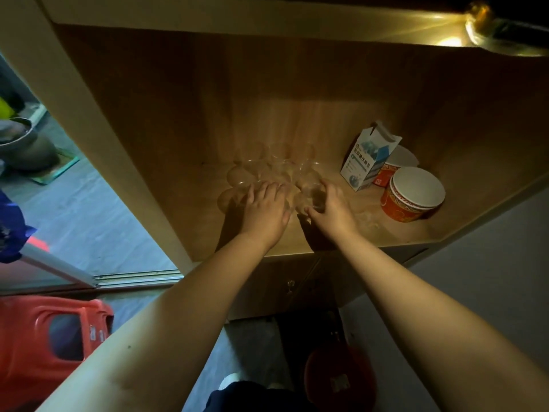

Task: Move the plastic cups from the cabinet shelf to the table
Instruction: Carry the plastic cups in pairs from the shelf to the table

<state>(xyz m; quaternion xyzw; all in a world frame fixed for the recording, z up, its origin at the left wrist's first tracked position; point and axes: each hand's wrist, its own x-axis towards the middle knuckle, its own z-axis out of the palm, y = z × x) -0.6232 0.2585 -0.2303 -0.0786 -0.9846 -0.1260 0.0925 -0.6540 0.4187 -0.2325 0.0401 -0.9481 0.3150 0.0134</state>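
Lowest in view is a dark garment, with a round red thing (341,379) on the grey floor (89,209) beside it and a red plastic stool (44,337) to the left. Two bare forearms reach up past the lower cabinet doors (276,289) to the wood-grain cabinet shelf (267,242), which is dim and lit from above.

Near the front of the shelf, the left hand (266,209) lies palm down on top of the clear plastic cups (267,165). Its fingers point forward over a rim, and I cannot tell whether they grip anything. The right hand (329,209) is just beside it, thumb and fingers curled around the front cup (312,197) of the cluster. The other cups stand close together on the shelf behind both hands.

To the right stand a white and blue carton (365,159) with its flap open and two red-and-white paper bowls (413,193), one behind the other.

Farther back is the cabinet's brown rear panel (267,84). A glass object (499,28) glints on the board above, at the top right.

Off to the left, beyond the cabinet side, are a sliding door track (136,278) and a metal pot (17,138) on the floor.
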